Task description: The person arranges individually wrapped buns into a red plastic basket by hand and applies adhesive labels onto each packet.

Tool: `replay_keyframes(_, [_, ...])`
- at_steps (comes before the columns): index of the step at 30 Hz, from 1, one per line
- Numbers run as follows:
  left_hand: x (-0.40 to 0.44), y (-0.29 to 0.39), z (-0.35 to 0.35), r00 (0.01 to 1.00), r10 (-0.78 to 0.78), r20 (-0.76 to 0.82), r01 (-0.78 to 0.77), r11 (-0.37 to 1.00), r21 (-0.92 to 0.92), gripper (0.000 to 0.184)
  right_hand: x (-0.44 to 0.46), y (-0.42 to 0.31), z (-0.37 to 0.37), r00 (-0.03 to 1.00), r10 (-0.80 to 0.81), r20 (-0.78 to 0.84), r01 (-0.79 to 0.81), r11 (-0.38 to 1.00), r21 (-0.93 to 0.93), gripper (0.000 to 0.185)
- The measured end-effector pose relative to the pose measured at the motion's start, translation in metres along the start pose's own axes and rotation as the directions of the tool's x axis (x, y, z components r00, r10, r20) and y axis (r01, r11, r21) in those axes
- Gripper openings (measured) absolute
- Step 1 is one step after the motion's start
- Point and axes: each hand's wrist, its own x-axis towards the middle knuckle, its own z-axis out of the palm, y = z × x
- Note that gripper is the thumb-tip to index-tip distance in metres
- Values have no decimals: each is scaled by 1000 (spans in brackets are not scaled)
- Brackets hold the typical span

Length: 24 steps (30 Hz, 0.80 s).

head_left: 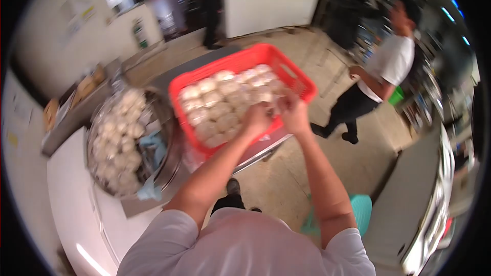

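Firstly, left of the red basket (pixel 220 65) and just beside it stands a round metal bowl (pixel 164 110), holding loosely heaped pale lumps (pixel 115 140) under clear film. A blue cloth (pixel 156 148) lies at the bowl's basket side, partly over the lumps; in the inspector's judgement, it is best kept clear of them.

The red basket sits on a dark-topped table (pixel 197 61). Inside it, pale rounded pieces (pixel 217 111) lie closely packed in rough rows, with a sheen like wrapping.

The left hand (pixel 258 116) is over the basket's near side, towards its right end, fingers bent inward. The right hand (pixel 293 111) is just beside it, at the basket's near right corner, fingers also curled. Blur hides the fingertips; whether they pinch a piece or film cannot be told. Sound handling calls for light fingertip pressure, both hands kept low over the basket, and each piece squared to its row without squashing its neighbours or snagging film on the rim.

Right of the basket, well apart, a co-worker (pixel 394 61) in a white top stands on the floor; elbows are best kept in on that side.
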Motion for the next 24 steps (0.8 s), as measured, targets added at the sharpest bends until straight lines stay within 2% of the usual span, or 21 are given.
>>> replay_keyframes(1, [-8, 1, -10, 999, -6, -37, 3, 997, -80, 31, 20, 38, 22, 989, -144, -26, 138, 976, -167, 31])
replay_keyframes(2, [-15, -5, -18, 997, -7, -74, -5, 987, -158, 26, 27, 41, 35, 999, -52, 13, 53, 981, -188, 30])
replay_keyframes(3, [-22, -12, -22, 995, -36, -93, 12, 969, -248, 24, 32, 61, 49, 996, -80, 49, 90, 961, -261, 30])
replay_keyframes(4, [-32, -20, -28, 993, -55, -106, 16, 941, -337, 21, 29, 58, 57, 983, 93, 155, -13, 892, -452, 33])
replay_keyframes(5, [-43, -22, -42, 994, -89, -60, 51, 884, -464, 20, 22, 54, 68, 969, 132, 207, 66, 672, -737, 36])
replay_keyframes(6, [-54, -17, -57, 994, -110, -14, 81, 806, -586, 19, 22, 45, 70, 969, 152, 193, 14, 752, -659, 35])
replay_keyframes(7, [-66, -16, -73, 993, -71, -97, 1, 814, -581, 18, 20, 40, 71, 970, 184, 155, -62, 814, -577, 34])
replay_keyframes(8, [-71, -29, -89, 981, -36, -192, -73, 846, -529, 18, 21, 48, 70, 974, 162, 157, -33, 792, -610, 34])
replay_keyframes(9, [-80, -46, -108, 960, 7, -280, -142, 875, -463, 18, 21, 61, 69, 987, 35, 158, 68, 794, -604, 33])
replay_keyframes(10, [-90, -65, -128, 933, 60, -356, -205, 900, -386, 17, 21, 60, 69, 988, 25, 151, 66, 819, -570, 32])
replay_keyframes(12, [-102, -113, -189, 884, -176, -432, 37, 950, -311, 17, 22, 57, 71, 987, 54, 150, 36, 843, -537, 29])
replay_keyframes(13, [-97, -143, -223, 808, -142, -572, 106, 990, -95, 24, 24, 53, 73, 988, 62, 141, 23, 844, -536, 29])
replay_keyframes(14, [-99, -189, -246, 682, -78, -727, 247, 961, 128, 37, 25, 49, 75, 989, 71, 129, 9, 844, -537, 28])
replay_keyframes(15, [-101, -213, -276, 536, -145, -832, 426, 897, 118, 45, 27, 46, 77, 990, 80, 114, -6, 842, -540, 28])
replay_keyframes(16, [-101, -249, -296, 422, -28, -906, 606, 752, 259, 41, 27, 45, 78, 991, 82, 108, -11, 842, -540, 28])
replay_keyframes(18, [-115, -328, -321, 417, -135, -899, 755, 602, 260, 35, 26, 42, 78, 992, 86, 92, -23, 840, -543, 28])
replay_keyframes(19, [-127, -366, -331, 489, -372, -789, 754, 635, 168, 33, 25, 40, 77, 988, 109, 110, -31, 836, -548, 26])
replay_keyframes(20, [-131, -383, -335, 541, -573, -615, 762, 644, 70, 31, 22, 43, 75, 989, 94, 115, -19, 846, -533, 25])
replay_keyframes(23, [-122, -341, -338, 564, -379, -734, 645, 757, 105, 21, 26, 50, 73, 989, 63, 133, 7, 884, -467, 22])
replay_keyframes(24, [-120, -322, -340, 583, -358, -729, 610, 785, 102, 17, 28, 49, 73, 987, 73, 143, -5, 904, -428, 22])
